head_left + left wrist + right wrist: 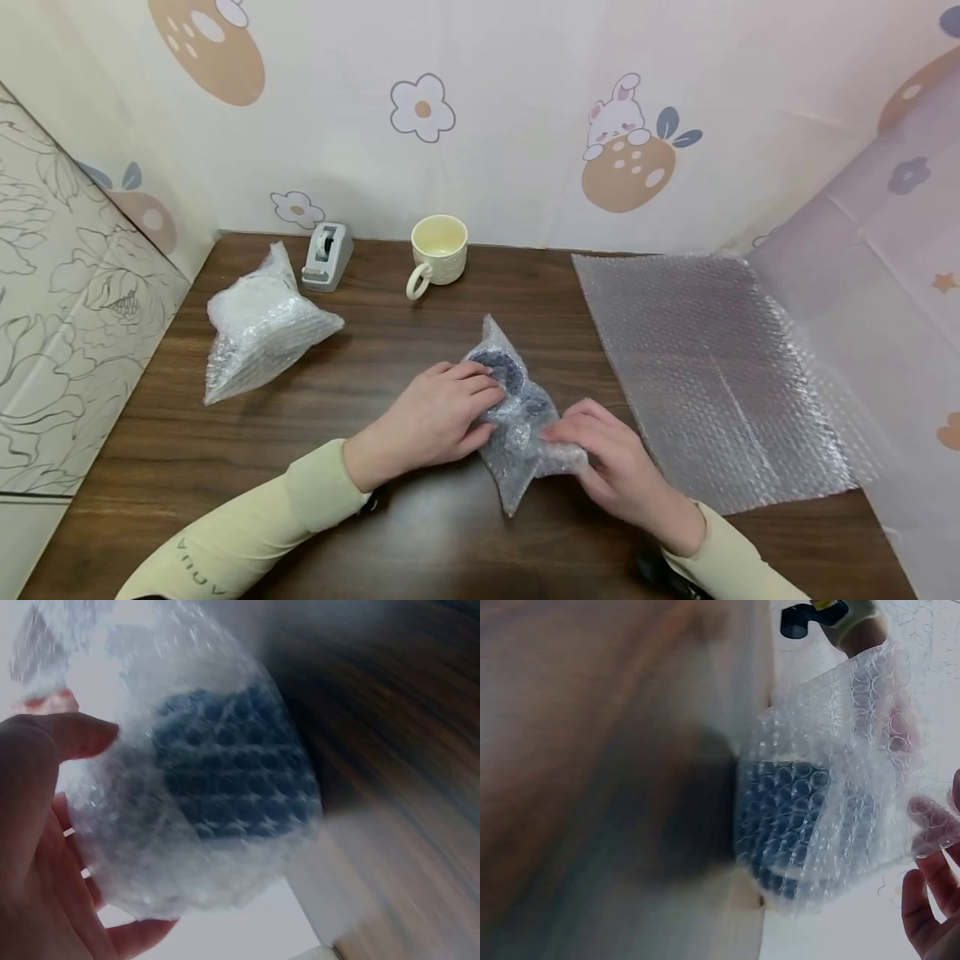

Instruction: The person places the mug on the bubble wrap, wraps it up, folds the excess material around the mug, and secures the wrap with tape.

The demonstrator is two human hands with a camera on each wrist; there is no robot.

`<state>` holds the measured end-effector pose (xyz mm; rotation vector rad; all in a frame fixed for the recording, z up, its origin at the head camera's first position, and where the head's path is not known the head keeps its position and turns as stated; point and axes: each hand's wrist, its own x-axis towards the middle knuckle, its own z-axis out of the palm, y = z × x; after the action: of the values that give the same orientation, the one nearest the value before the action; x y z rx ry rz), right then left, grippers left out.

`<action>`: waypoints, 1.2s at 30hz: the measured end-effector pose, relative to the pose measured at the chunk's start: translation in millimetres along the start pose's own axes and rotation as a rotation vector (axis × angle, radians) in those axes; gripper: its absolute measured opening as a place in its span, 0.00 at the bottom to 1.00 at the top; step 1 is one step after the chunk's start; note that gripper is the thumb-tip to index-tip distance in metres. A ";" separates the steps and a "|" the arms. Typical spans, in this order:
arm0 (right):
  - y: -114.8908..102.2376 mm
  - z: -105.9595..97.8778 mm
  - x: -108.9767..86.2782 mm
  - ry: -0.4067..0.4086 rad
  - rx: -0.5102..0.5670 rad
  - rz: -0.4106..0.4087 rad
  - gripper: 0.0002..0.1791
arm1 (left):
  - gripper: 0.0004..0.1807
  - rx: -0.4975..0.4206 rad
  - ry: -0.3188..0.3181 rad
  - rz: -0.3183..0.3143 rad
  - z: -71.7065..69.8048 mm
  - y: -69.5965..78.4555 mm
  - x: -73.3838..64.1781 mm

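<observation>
A dark blue cup (498, 371) lies near the middle of the brown table, wrapped in clear bubble wrap (517, 462) with pointed corners sticking out. Its blue side shows through the bubbles in the left wrist view. My left hand (442, 412) holds the bundle from the left, fingers over the top and thumb on the near side. On the other side, my right hand (615, 458) pinches a loose flap of the wrap between thumb and fingers. In the right wrist view those fingers (934, 892) are partly cut off by the frame edge.
A finished-looking bubble-wrapped bundle (258, 321) stands at the left, beside a grey tape dispenser (327, 257). Behind my hands is a pale yellow mug (441, 254). A flat bubble wrap sheet (697, 358) covers the table's right side, reaching the side wall covering.
</observation>
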<state>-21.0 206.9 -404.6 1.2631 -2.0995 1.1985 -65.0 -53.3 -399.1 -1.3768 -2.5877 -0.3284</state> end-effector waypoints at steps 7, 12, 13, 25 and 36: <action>8.1 13.6 11.9 0.051 -0.095 0.142 0.13 | 0.18 -0.007 0.003 -0.031 -1.3 3.1 4.3; 12.7 23.8 26.6 0.081 -0.153 0.264 0.09 | 0.17 -0.009 0.002 -0.017 -3.0 1.3 3.4; 13.1 25.6 29.6 0.080 -0.160 0.288 0.08 | 0.17 -0.003 0.003 -0.011 -3.0 1.0 3.0; 14.0 29.6 52.6 -0.020 -0.349 0.570 0.16 | 0.21 -0.092 -0.070 0.086 -2.9 -13.4 -3.4; 14.8 31.5 60.8 -0.050 -0.376 0.451 0.10 | 0.16 -0.373 0.107 0.148 -17.2 -40.7 -16.5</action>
<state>-61.9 153.1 -386.1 0.6791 -2.5799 0.8721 -88.7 -93.4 -391.3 -1.6047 -2.4022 -0.8700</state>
